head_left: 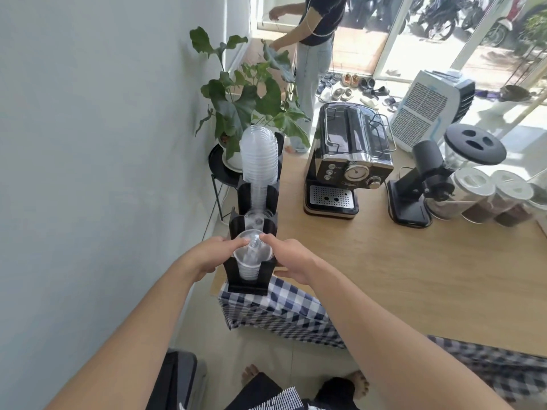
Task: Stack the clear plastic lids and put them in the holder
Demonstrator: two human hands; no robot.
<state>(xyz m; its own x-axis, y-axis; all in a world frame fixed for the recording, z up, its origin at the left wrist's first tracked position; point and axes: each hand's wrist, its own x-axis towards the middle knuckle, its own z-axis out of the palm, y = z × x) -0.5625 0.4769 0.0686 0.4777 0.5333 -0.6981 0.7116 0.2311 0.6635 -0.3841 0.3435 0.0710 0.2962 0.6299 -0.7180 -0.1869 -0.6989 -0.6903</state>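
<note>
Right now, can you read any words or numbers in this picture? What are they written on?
No text here can be read.
On the espresso machine: tiny marks beside the buttons and on the round dial, too small and blurred to read.
On the clear lids and the black holder: no print shows.
On the jars: nothing readable.

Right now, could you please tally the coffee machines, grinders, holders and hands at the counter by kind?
Coffee machine: 1
Grinder: 1
Holder: 1
Left hand and right hand, both holding the lids: 2
Total: 5
</note>
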